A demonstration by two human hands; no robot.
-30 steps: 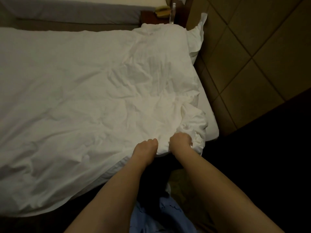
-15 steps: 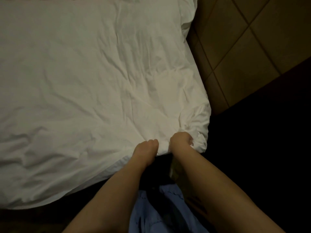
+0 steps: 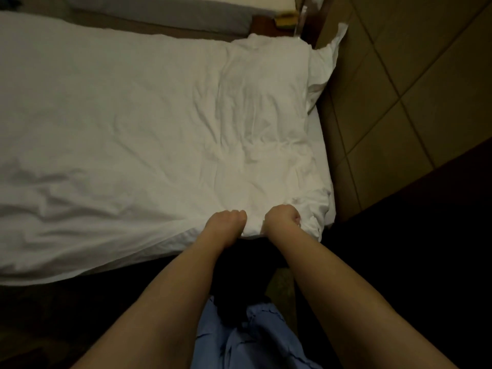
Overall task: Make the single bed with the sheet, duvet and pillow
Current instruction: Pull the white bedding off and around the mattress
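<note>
Single bed [image 3: 323, 145] spanning the frame from left to right, its mattress edge bare along the right side. Over it lies the white, soft, heavily creased fabric duvet [image 3: 133, 129], spread nearly flat so that it covers the sleeping surface, its near edge overhanging the bedside. A raised rectangular swelling at the far right suggests the pillow beneath it, though this cannot be confirmed. The bunched near-right corner of the duvet is gathered into tight folds, probably so that the cover can be pulled square to the bed corner. Beige square floor tiles [image 3: 415, 83] lie to the right. Left hand [image 3: 226, 222] and right hand [image 3: 282, 218], side by side, each with fingers curled round the duvet's near edge.
</note>
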